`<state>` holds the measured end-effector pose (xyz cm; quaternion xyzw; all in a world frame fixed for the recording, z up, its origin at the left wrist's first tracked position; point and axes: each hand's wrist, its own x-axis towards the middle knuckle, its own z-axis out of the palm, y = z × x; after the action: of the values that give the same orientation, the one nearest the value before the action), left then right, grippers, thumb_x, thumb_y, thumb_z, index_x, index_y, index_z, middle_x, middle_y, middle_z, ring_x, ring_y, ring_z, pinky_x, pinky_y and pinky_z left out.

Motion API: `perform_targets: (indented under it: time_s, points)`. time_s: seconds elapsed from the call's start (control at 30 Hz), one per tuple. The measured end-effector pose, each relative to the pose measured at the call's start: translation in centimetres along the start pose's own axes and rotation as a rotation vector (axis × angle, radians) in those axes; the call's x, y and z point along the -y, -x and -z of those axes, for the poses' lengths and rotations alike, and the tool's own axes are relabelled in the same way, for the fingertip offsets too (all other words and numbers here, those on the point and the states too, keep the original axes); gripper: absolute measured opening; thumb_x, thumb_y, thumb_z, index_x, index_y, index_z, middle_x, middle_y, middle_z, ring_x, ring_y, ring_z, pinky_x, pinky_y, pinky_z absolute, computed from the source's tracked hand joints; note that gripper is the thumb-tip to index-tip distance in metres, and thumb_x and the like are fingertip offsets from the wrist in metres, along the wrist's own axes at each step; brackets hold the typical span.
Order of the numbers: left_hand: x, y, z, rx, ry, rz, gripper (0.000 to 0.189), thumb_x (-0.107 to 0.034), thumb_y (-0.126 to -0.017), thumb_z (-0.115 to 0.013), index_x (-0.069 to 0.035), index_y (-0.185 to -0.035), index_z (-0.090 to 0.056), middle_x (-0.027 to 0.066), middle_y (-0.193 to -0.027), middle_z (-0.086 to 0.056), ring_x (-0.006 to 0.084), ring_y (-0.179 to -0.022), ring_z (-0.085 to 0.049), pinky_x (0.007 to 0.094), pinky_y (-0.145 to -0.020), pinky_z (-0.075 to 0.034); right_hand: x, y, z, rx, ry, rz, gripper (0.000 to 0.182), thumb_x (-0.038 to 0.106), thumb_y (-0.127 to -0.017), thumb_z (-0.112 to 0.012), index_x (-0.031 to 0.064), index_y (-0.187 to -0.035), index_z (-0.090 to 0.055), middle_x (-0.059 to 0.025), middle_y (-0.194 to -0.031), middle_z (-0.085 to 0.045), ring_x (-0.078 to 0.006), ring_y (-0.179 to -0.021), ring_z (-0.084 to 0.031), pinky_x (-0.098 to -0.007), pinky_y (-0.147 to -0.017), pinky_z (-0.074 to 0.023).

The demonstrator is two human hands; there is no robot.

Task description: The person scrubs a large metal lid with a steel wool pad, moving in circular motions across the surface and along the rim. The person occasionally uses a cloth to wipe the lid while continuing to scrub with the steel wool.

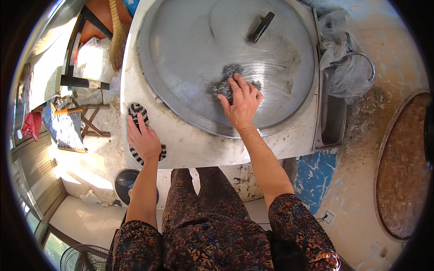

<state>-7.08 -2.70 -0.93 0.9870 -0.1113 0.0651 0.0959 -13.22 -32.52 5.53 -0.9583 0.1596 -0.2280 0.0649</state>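
Note:
A large round metal lid (183,50) with a black handle (261,27) lies on the white counter (190,152). My right hand (242,101) presses a dark, fluffy scouring pad or cloth (222,88) against the lid's near part, its fingers curled over the material. Thin ring-shaped scratches and brownish stains mark the lid around the handle. My left hand (144,140) rests flat, fingers spread, on a black-and-white striped cloth (138,110) at the counter's left edge. Part of the cloth is hidden under this palm.
A metal sink (331,122) with a curved faucet (368,62) and clear plastic bags (346,78) adjoins the counter on the right. A woven bamboo tray (403,166) leans farther right. On the left are a straw broom (118,40), a folding stool (73,127) and a fan (84,257).

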Motion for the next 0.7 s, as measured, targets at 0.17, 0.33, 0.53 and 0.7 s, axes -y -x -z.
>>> perform_targets:
  time_s: [0.17,0.33,0.53,0.7]
  points:
    - [0.0,0.3,0.0,-0.022,0.008,-0.007,0.06,-0.012,-0.088,-0.055,-0.016,-0.146,-0.037,0.0152,-0.153,-0.029,0.0351,-0.137,-0.033,0.0495,-0.111,-0.027,-6.5,0.7,2.2,-0.167,0.254,-0.489,0.047,0.041,-0.084,-0.069,0.0089,-0.118,-0.064,-0.0036,-0.132,-0.057,-0.0285,-0.11,-0.052,-0.0448,-0.091,-0.0332]
    - [0.0,0.1,0.3,-0.013,0.015,0.007,0.06,-0.013,-0.088,-0.056,-0.018,-0.145,-0.038,0.0138,-0.152,-0.03,0.0344,-0.136,-0.034,0.05,-0.11,-0.028,2.2,1.4,-0.6,-0.089,0.017,-0.06,0.048,0.036,-0.075,-0.078,0.012,-0.114,-0.064,-0.001,-0.128,-0.057,-0.0232,-0.105,-0.053,-0.0429,-0.09,-0.0323]
    - [0.0,0.3,0.1,-0.034,0.046,-0.001,0.061,-0.011,-0.088,-0.055,-0.018,-0.146,-0.037,0.0144,-0.151,-0.03,0.0356,-0.136,-0.033,0.0513,-0.108,-0.029,-3.4,-2.5,1.3,-0.127,0.052,-0.251,0.04,0.037,-0.084,-0.072,0.0092,-0.112,-0.064,-0.0067,-0.117,-0.059,-0.0279,-0.106,-0.056,-0.0451,-0.087,-0.0383]
    - [0.8,0.0,0.5,-0.019,0.139,0.049,0.059,-0.003,-0.086,-0.053,-0.018,-0.142,-0.044,0.013,-0.146,-0.038,0.0356,-0.131,-0.038,0.0474,-0.104,-0.034,-9.4,-3.4,1.1,0.015,0.212,-0.394,0.043,0.046,-0.085,-0.067,0.0097,-0.109,-0.065,-0.011,-0.113,-0.06,-0.0307,-0.104,-0.058,-0.0468,-0.085,-0.0403]
